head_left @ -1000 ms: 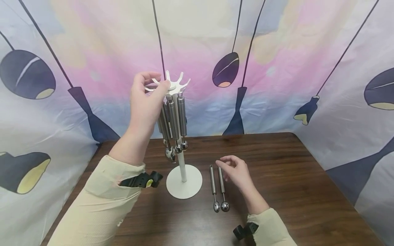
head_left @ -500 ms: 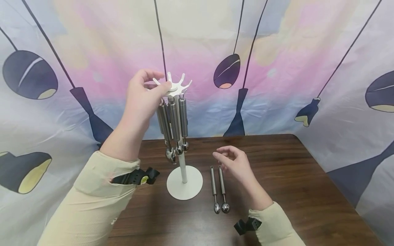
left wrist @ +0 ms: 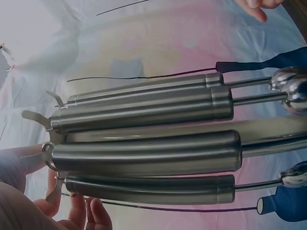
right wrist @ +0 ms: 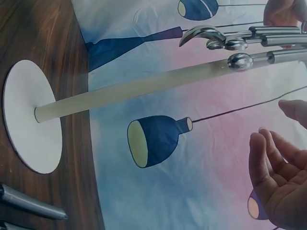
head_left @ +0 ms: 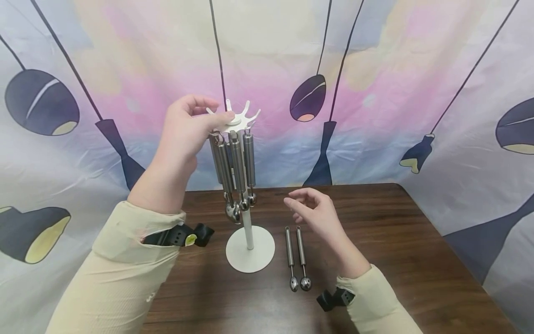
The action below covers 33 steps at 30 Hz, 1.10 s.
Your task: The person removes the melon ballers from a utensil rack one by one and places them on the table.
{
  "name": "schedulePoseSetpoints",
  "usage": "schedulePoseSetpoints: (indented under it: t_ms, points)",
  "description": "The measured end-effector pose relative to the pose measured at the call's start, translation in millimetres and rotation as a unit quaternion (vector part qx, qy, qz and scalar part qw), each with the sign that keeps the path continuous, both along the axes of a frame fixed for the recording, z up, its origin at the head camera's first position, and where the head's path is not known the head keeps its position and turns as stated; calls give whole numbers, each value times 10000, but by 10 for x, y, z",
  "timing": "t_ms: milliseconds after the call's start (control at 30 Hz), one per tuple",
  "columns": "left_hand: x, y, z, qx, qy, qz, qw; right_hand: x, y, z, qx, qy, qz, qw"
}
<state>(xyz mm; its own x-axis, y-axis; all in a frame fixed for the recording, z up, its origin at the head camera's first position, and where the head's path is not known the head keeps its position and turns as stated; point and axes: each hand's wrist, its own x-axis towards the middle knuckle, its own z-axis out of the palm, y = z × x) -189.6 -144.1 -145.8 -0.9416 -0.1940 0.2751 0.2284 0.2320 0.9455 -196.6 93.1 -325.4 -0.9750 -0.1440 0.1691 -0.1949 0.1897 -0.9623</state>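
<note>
At least 4 silver metal utensils with cylindrical handles and rounded heads hang from the white stand, which has a slim post, round base and pronged top and is upright on your dark wood-grain table. In your head view, the prongs from about 11 to 2 o'clock of its hub look bare. 2 loose utensils of matching silver metal lie side by side near 3 o'clock of the base, heads toward 6. I'd judge your work part-way: 4 or more hung, 2 off the stand; your fingers may hide others.

Your left hand, at 9 o'clock of the hub, grips the pronged top, thumb across it. Your right hand, toward 2 o'clock of the base, holds nothing, thumb and fingertips apart.

You have no brand or label to read: the black wrist strap at your left cuff bears a yellow-green mark without legible letters, a pale mark on your cream left sleeve is too blurred, and the pastel fabric backdrop shows printed lamp shapes, no writing.
</note>
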Motion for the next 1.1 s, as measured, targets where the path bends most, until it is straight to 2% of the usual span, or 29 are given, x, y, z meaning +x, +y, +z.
schedulePoseSetpoints:
  t_ms: [267, 567, 733, 933, 1100]
  points:
    - [-12, -33, -35, 61, 116, 30, 9999, -50, -81, 93, -379, 573, 303, 9972]
    - [-22, -23, -95, 350, 367, 169, 9986, -71, -183, 230, -452, 696, 398, 9958]
    - [-20, -1, -104, 220, 401, 234, 9987, -101, -228, 301, -476, 814, 459, 9945]
    - [-37, 33, -93, 247, 423, 158, 9987, -151, -275, 382, -553, 959, 546, 9923]
    - [-30, 38, -72, 119, 278, 106, 9995, -191, -329, 432, -652, 1089, 742, 9891]
